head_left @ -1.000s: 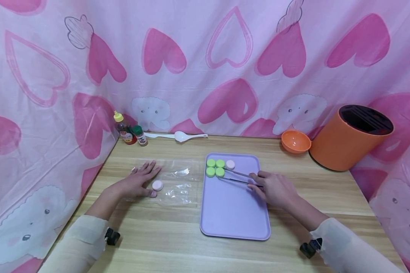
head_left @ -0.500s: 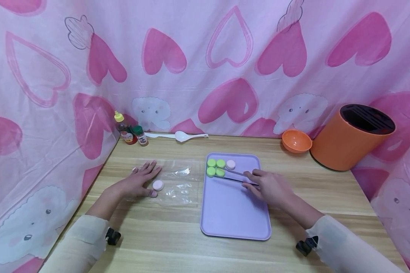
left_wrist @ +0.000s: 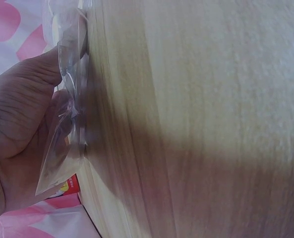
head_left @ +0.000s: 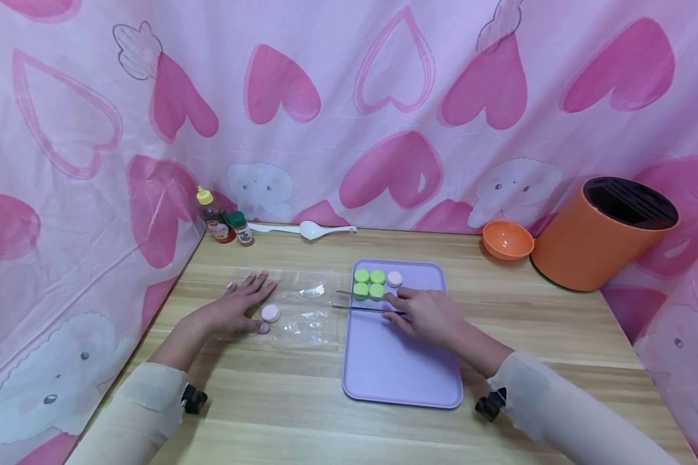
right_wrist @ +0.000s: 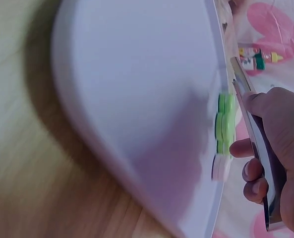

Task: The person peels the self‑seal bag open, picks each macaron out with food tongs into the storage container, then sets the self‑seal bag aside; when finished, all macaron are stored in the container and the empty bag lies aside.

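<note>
My right hand (head_left: 427, 314) grips metal tongs (right_wrist: 258, 134) above the lilac tray (head_left: 404, 371). The tips of the tongs stand apart and point left past the tray's left edge, with nothing between them. Several green macarons (head_left: 376, 291) sit together at the tray's top left, beside a pale pink macaron (head_left: 394, 279). To the left, my left hand (head_left: 232, 310) lies with fingers spread on a clear plastic bag (head_left: 311, 323). Between its thumb and fingers is another pale pink macaron (head_left: 270, 313); whether that one lies in or on the bag I cannot tell.
Along the back edge stand a yellow-capped sauce bottle (head_left: 216, 219) and a green-lidded spice jar (head_left: 241, 229), near a white spoon (head_left: 320, 230). At the back right are an orange bowl (head_left: 508, 241) and an orange knife block (head_left: 599, 242). A pink curtain (head_left: 326, 148) surrounds the table.
My right hand has moved left with the tongs, whose tips went from beside the green macarons to over the tray's left edge. My left hand keeps its place on the bag.
</note>
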Action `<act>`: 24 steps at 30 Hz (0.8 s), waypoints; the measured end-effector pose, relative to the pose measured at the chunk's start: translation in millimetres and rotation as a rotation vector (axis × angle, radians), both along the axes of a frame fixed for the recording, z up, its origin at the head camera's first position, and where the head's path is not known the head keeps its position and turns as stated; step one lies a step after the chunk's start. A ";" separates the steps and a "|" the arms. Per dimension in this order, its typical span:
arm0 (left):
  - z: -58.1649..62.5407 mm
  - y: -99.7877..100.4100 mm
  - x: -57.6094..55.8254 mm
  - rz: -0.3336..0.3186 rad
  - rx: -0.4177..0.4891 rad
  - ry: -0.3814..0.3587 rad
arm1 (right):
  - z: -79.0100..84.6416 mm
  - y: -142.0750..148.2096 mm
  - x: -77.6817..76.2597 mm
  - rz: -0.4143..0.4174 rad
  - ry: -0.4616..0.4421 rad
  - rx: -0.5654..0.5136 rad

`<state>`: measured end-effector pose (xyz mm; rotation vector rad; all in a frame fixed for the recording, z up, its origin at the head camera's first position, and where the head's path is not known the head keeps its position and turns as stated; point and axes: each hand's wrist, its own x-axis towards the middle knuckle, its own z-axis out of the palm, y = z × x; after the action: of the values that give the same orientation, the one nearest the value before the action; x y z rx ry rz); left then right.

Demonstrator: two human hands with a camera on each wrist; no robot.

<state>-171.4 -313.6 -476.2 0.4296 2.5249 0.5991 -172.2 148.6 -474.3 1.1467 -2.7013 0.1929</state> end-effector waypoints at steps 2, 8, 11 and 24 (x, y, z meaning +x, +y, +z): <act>-2.0 -1.1 -1.1 0.000 -0.006 0.001 | -1.4 -6.2 -0.9 0.021 0.010 0.012; -5.0 -3.0 -2.5 0.003 -0.003 -0.001 | -5.8 -22.5 -2.6 0.050 0.000 0.010; -5.4 -3.7 -2.6 0.005 -0.002 0.001 | -8.1 -29.1 -2.9 0.059 -0.001 0.011; -7.7 -4.5 -3.8 -0.004 -0.010 0.015 | -13.2 -57.5 0.3 0.090 -0.032 -0.006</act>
<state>-175.2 -318.1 -483.8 0.4373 2.5392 0.5839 -171.9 91.1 -487.4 1.2750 -2.6761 0.2351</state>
